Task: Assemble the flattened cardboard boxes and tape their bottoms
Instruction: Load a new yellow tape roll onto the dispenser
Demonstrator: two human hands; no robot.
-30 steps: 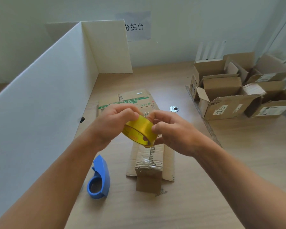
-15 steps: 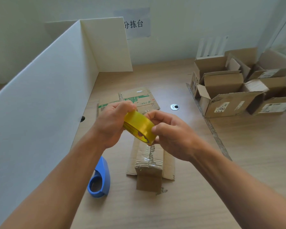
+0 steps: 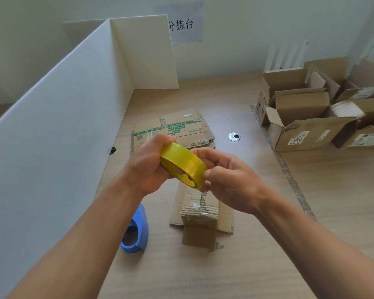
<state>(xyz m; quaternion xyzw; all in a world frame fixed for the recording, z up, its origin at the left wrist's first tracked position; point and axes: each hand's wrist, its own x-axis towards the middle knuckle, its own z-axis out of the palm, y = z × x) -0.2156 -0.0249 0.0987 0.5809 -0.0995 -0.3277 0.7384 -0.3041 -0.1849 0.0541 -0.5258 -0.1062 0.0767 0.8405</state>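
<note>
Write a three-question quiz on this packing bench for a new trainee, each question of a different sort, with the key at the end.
1. True or false: the left hand and the right hand both grip the yellow tape roll.
2. Where is the blue tape dispenser?
A. in the left hand
B. on the table, beside the left forearm
C. hung on the wall
3. Fill in: the opened cardboard boxes stand at the far ___ side of the table.

Key: 1 true; 2 B; 3 right.
</note>
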